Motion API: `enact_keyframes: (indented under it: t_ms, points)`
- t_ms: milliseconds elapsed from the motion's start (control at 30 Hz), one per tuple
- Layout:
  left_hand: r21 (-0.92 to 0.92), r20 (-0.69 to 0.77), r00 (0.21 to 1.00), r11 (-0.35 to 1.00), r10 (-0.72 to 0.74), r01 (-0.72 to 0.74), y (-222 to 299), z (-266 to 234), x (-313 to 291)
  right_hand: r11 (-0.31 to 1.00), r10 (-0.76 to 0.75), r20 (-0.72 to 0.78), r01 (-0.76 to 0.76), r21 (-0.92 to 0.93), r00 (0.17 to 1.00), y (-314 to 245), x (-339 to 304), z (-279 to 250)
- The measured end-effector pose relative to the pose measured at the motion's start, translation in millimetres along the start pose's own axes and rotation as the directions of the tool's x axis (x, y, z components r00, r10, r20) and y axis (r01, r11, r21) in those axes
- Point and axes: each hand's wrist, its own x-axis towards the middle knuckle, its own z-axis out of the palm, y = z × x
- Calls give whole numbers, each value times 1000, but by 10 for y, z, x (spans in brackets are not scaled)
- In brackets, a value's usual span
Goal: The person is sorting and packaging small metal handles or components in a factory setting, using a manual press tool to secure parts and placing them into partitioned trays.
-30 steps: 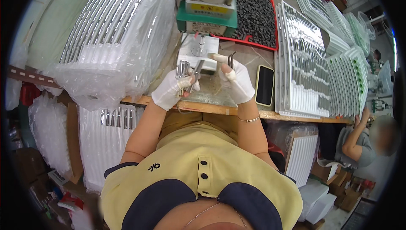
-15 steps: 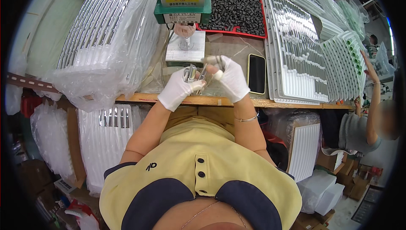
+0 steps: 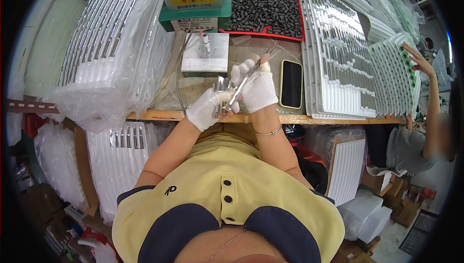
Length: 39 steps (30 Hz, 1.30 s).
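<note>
My left hand (image 3: 207, 108), in a white glove with bare fingertips, is closed around several short shiny metal tubes (image 3: 223, 84). My right hand (image 3: 260, 90), gloved the same way, pinches a slim shiny metal rod (image 3: 245, 80) that slants from the left hand's fingers up and to the right. The rod's lower end meets the tubes; whether it is inside one, I cannot tell. Both hands hover over the front edge of the bench. Just beyond them stands a metal block (image 3: 205, 60) with a small upright post (image 3: 206, 44), beneath a green press (image 3: 195, 19).
A red tray (image 3: 302, 21) of black plastic fittings sits behind. At right lie a phone (image 3: 291, 84) and white trays of metal tubes (image 3: 338, 55); at left, plastic-wrapped tubes (image 3: 104, 31). A co-worker's hand (image 3: 420, 60) reaches in at far right. The wooden bench edge (image 3: 314, 118) runs across.
The view has shifted slightly. My right hand has turned, and the slim rod now shows at full length, pointing up and right. My left hand still holds the tubes.
</note>
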Motion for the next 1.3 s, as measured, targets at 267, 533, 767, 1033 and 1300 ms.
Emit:
enact_keyframes:
  t_ms: [267,533,767,1033,1300]
  points:
    - [598,-75,988,799,136,-65,53,10,-356,892,445,458,-426,-151,770,34,35,-290]
    - [881,-440,775,384,454,275,61,-825,-2227,947,-133,368,228,-227,920,-588,253,-560]
    - [642,-715,365,353,597,681,413,-2392,-3220,781,-395,45,361,-509,918,-314,191,-651]
    - [572,-683,423,75,595,817,483,-2922,-3266,727,-430,79,397,-561,899,-278,179,-641]
    - [468,-726,132,345,675,814,420,-2706,-3126,714,-436,83,400,-575,896,-291,187,-659]
